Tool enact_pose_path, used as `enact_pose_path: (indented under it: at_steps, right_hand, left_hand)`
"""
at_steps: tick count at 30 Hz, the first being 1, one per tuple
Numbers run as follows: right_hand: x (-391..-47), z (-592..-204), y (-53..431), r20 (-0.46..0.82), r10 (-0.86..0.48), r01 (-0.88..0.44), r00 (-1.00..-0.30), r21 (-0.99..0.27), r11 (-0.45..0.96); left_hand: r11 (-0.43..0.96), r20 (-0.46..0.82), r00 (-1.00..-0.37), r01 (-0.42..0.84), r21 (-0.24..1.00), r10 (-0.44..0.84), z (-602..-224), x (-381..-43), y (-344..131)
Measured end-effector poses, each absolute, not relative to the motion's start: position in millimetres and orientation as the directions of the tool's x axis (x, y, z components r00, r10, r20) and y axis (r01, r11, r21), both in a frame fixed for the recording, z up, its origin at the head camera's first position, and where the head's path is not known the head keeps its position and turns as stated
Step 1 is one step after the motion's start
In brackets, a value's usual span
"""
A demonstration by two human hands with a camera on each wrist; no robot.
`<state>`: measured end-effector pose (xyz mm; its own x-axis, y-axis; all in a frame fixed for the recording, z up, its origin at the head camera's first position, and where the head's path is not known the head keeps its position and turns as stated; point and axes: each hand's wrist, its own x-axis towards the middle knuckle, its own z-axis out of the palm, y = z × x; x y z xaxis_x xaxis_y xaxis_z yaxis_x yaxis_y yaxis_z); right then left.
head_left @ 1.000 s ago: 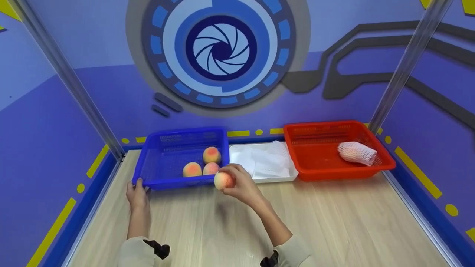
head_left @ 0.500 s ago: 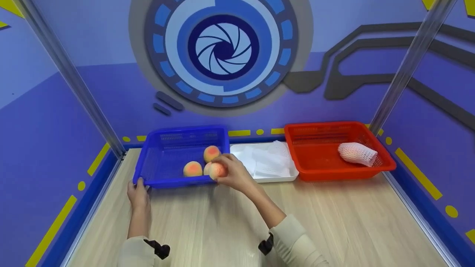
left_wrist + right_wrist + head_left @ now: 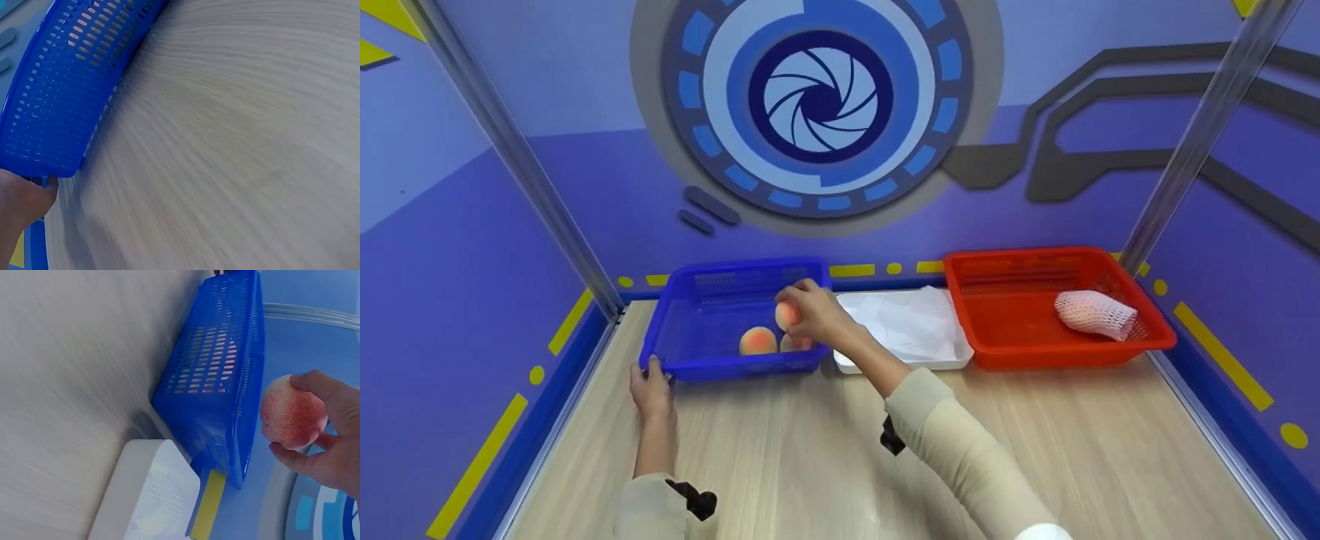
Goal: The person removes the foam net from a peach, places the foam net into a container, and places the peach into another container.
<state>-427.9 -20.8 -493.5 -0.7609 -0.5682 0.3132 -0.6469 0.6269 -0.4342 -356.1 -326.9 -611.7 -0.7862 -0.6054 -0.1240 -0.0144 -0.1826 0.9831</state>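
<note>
My right hand (image 3: pixel 819 313) holds a peach (image 3: pixel 293 412) between thumb and fingers, raised above the right side of the blue basket (image 3: pixel 727 367). In the right wrist view this peach is clear of the rim. Inside the basket lies a second peach (image 3: pixel 758 341), and close beside it another peach (image 3: pixel 796 343) shows partly behind the front rim and my hand. Anything behind the right hand is hidden. At the basket's front left corner, my left hand (image 3: pixel 652 390) grips the rim; the left wrist view shows the thumb (image 3: pixel 52 188) against that corner.
A white tray (image 3: pixel 851 367) with white foam nets (image 3: pixel 911 322) stands right of the blue basket. Beyond it, a red basket (image 3: pixel 1012 358) contains a peach in a foam net (image 3: pixel 1095 313). Walls (image 3: pixel 585 195) enclose the wooden table (image 3: pixel 780 450) at the back and sides.
My right hand has carried the peach from in front of the blue basket, up and away from me, to over its right side. The left hand has stayed at the corner.
</note>
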Motion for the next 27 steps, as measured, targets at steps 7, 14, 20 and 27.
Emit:
enact_pose_path:
  at_steps: [7, 14, 20, 27]
  right_hand:
    - [-449, -481, -31, 0.195, -0.584, -0.610, -0.788, -0.371, 0.700]
    - [-458, -477, -42, 0.097, -0.559, -0.548, -0.824, -0.390, 0.740]
    - [-461, -487, -50, 0.116, -0.508, -0.504, -0.854, -0.431, 0.748]
    - [-464, -508, -60, 0.162, -0.514, -0.532, -0.842, -0.402, 0.745]
  left_hand:
    - [-0.191, -0.113, -0.782, 0.008, 0.982, -0.613, -612, -357, -323]
    - [-0.183, -0.099, -0.766, 0.024, 0.983, -0.635, -613, -357, -323]
    - [-0.160, -0.104, -0.764, -0.002, 0.987, -0.636, -616, -357, -324]
    - [-0.178, -0.104, -0.769, 0.013, 0.984, -0.630, -616, -355, -325]
